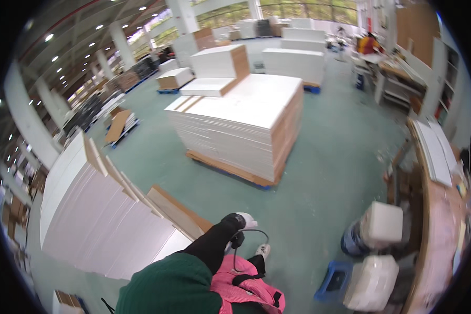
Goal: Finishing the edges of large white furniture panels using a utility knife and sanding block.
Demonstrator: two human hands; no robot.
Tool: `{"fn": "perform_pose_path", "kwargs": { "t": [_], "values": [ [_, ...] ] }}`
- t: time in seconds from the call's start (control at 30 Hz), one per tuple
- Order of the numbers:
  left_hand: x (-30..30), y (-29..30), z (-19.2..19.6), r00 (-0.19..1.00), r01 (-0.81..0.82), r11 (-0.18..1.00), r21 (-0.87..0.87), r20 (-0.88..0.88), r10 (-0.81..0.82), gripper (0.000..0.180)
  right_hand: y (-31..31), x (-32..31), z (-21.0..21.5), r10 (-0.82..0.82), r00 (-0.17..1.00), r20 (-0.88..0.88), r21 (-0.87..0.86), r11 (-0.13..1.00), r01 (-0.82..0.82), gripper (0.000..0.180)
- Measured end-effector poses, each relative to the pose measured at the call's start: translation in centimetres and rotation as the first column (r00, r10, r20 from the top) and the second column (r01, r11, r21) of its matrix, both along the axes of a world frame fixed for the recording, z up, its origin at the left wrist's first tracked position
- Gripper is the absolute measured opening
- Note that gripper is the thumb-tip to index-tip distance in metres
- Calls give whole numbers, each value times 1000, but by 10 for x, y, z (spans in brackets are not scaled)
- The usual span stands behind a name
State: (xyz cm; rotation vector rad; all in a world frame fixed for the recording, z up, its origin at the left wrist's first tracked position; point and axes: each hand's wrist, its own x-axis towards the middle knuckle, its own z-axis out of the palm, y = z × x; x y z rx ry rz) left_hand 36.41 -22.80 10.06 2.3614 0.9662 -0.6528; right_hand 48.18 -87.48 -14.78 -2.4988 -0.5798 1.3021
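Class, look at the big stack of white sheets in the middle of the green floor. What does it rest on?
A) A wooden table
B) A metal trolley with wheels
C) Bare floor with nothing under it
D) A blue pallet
D: under the stack of white sheets, a blue pallet shows along the bottom edge, just above the green floor.

White cardboard sheets (104, 220) are leaning beside the person's leg (217, 243). A big stack of sheets (240, 125) is sitting on the green floor (319, 183).
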Motion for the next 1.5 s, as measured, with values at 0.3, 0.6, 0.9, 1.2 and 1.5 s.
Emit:
{"fn": "perform_pose_path", "kwargs": {
  "t": [0.3, 0.6, 0.9, 1.2, 1.5],
  "values": [
    [-9, 145, -28, 964, -261, 964, -53, 40, 263, 53, 80, 84, -58, -187, 970, -158, -385, 916, 114, 75],
    [46, 292, -59, 914, -406, 901, -153, -82, 397, 53, 376, 234, 63, 85, 994, 74, 35, 996, -88, 55],
    [348, 330, -41, 848, 431, 902, 2, 340, -406, 45, 531, 393, 129, -197, 978, -62, -113, 975, 190, 67],
    [551, 470, 15, 950, 201, 979, 19, 238, -200, 45, 560, 649, -18, 14, 912, -410, -99, 993, -60, 46],
    [672, 618, -30, 956, -148, 974, -174, 225, 185, 57, 800, 845, 100, -35, 997, -74, -167, 986, 23, 57]
  ]
}}
